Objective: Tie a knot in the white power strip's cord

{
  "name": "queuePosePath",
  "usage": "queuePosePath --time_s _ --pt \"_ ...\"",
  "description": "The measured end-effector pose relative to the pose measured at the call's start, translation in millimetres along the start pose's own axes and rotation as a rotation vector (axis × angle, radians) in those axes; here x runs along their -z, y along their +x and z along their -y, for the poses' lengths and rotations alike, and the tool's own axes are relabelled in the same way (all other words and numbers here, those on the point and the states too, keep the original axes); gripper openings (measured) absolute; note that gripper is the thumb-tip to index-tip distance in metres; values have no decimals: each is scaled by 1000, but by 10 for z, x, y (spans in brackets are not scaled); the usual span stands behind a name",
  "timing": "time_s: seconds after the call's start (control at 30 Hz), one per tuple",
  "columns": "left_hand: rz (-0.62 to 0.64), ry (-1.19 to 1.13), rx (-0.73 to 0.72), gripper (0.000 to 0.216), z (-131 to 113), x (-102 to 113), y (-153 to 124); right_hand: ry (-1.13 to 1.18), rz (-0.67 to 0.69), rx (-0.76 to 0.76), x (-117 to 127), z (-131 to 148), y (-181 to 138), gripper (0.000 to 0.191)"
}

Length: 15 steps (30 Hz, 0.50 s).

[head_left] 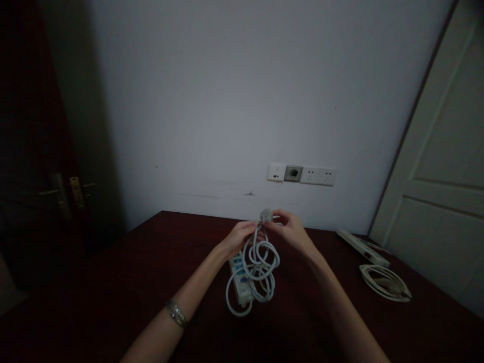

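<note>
Between my hands a white plug [266, 216] is raised above the table, its round face turned toward me. My right hand [288, 228] pinches the plug from the right. My left hand [242, 236] has its fingers closed on the white cord just below the plug. From there the coiled white cord [260, 262] hangs down in several tangled loops. Behind and below the loops lies a white power strip [241, 282] with blue-marked sockets, partly covered by the cord and my left hand.
The dark red table [181, 262] meets a pale wall carrying a row of wall sockets [318, 176]. At the table's right are another white power strip [363, 247] and a coiled cable [385, 283]. A pale panelled door [438, 166] stands at right, a dark door [34, 126] at left.
</note>
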<state>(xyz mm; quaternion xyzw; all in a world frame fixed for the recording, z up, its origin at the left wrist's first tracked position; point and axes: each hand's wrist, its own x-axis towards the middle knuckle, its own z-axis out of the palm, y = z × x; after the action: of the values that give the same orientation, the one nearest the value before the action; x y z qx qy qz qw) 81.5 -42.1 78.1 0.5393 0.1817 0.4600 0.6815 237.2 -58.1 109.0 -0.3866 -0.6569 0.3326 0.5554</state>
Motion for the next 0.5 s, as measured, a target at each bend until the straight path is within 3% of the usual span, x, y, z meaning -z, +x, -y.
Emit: queuePosePath --time_s 0.23,0.4,0.5 --pt "-43 -50 -73 31 23 73 29 -69 202 -7 36 22 -37 22" --pt "-114 -111 -73 28 46 83 51 -155 273 110 30 93 -72 27" --pt "-131 -101 -63 30 63 90 64 -77 246 50 15 34 -49 39"
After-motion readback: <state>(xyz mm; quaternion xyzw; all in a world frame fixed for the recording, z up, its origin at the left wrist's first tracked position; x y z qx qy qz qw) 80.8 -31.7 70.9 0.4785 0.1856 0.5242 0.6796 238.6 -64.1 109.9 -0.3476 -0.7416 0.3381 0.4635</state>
